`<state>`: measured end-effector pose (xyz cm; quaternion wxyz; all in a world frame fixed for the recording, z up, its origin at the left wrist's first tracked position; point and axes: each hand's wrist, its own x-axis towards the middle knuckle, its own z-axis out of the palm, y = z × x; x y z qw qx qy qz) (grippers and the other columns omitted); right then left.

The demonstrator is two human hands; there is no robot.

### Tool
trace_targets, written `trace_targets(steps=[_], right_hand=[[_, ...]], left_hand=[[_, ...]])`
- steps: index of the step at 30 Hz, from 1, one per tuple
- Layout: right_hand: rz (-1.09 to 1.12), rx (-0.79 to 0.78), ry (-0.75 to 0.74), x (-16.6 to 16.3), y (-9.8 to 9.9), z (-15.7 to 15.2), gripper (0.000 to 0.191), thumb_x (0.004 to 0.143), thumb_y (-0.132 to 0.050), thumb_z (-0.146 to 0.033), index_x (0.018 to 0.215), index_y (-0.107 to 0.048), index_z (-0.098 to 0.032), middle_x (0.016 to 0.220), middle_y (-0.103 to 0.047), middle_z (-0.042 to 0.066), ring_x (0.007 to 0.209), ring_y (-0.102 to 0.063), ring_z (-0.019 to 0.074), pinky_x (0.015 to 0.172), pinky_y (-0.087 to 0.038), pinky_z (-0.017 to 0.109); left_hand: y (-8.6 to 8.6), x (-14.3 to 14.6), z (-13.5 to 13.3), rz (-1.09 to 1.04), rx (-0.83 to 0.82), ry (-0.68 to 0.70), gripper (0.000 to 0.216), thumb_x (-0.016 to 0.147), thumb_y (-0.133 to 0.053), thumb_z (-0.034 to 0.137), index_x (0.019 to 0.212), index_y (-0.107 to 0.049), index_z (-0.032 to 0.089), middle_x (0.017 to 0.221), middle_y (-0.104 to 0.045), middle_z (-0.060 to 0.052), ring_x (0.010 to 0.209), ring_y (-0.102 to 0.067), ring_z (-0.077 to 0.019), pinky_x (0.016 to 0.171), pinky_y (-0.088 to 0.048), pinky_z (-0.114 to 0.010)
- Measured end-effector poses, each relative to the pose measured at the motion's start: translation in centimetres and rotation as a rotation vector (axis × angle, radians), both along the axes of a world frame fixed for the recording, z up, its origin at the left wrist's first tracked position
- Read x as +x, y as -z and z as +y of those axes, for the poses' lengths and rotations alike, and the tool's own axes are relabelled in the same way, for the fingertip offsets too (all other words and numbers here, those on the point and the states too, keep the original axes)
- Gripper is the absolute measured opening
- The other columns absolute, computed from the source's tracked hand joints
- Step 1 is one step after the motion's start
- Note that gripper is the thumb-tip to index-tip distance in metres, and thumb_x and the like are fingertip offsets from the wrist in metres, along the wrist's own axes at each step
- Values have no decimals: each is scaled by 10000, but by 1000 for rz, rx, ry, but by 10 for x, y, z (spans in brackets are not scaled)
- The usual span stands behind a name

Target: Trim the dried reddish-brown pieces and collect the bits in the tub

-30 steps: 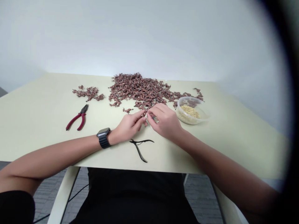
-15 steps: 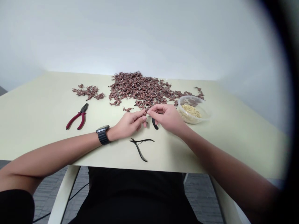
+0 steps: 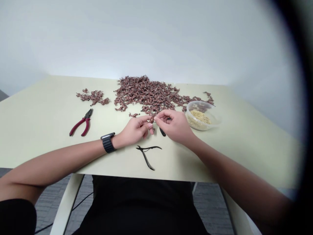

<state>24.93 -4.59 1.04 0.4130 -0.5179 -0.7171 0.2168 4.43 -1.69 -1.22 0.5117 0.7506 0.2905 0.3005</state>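
My left hand (image 3: pixel 135 131), a black watch on its wrist, pinches a small reddish-brown piece (image 3: pixel 152 120) at its fingertips, just in front of the big pile of the same pieces (image 3: pixel 149 94). My right hand (image 3: pixel 176 125) is closed on a small black-handled tool (image 3: pixel 162 132) whose end pokes out below the fingers; its tip meets the piece. Both hands rest on the pale table (image 3: pixel 36 130). A clear plastic bowl (image 3: pixel 201 115) with yellowish grains stands right of my right hand.
Black nippers (image 3: pixel 146 152) lie open near the table's front edge, below my hands. Red-handled pliers (image 3: pixel 81 123) lie to the left. A smaller heap of reddish pieces (image 3: pixel 93 97) sits at the back left. A white wall rises behind the table.
My right hand has lifted a little and turned, so the black tool's end now shows under it. The hands have drawn together at the piece. Everything else stays put.
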Motion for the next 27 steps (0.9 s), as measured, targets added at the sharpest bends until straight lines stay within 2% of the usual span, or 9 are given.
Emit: trace_targets(steps=[2, 4, 7, 10, 13, 19, 27], right_hand=[[154, -233, -14, 0, -2, 0, 188, 899, -686, -348, 846, -731, -174, 726, -676, 25, 550, -560, 128, 531, -419, 284], [282, -389, -50, 2, -2, 3, 244, 880, -719, -413, 845, -732, -171, 714, -665, 21, 509, -542, 114, 497, -398, 273], [350, -438, -77, 6, 0, 7, 278, 862, -747, -446, 846, -734, -169, 705, -652, 18, 499, -529, 104, 478, -385, 258], [265, -347, -90, 8, 0, 8, 258, 878, -732, -430, 896, -748, -173, 746, -689, 32, 522, -565, 117, 493, -425, 263], [152, -227, -92, 9, -1, 9, 221, 903, -704, -400, 901, -749, -184, 791, -712, 37, 546, -585, 125, 517, -455, 274], [19, -78, -77, 10, 1, 8, 175, 947, -650, -336, 882, -723, -191, 784, -686, 24, 626, -574, 132, 570, -450, 278], [-262, 288, -148, 12, 3, 8, 96, 955, -600, -181, 911, -684, -187, 853, -646, 54, 714, -562, 163, 675, -453, 312]], left_hand=[[0, -2, 0, 61, 143, -46, 218, 1038, -525, 338, 980, -610, 145, 764, -710, -21, 548, -559, -83, 561, -442, -206], [-1, -3, -1, 95, 245, -74, 203, 1029, -534, 308, 928, -610, 149, 721, -698, -5, 537, -539, -75, 563, -428, -199], [-3, -2, -1, 75, 190, -58, 199, 1026, -544, 322, 949, -604, 148, 736, -702, -9, 537, -546, -79, 560, -440, -203], [-4, -1, 0, 5, 6, -3, 250, 1038, -533, 377, 1010, -602, 138, 806, -714, -41, 558, -581, -94, 559, -471, -219], [-3, 0, 1, -49, -99, 33, 304, 1036, -545, 423, 997, -609, 128, 844, -716, -66, 563, -598, -98, 558, -481, -228], [-1, 0, 0, -79, -145, 40, 350, 1020, -584, 461, 1079, -629, 119, 827, -719, -68, 545, -590, -92, 543, -472, -219], [-2, 3, 0, -133, -204, 60, 314, 1015, -609, 433, 1068, -613, 123, 853, -734, -74, 556, -606, -84, 562, -493, -213]])
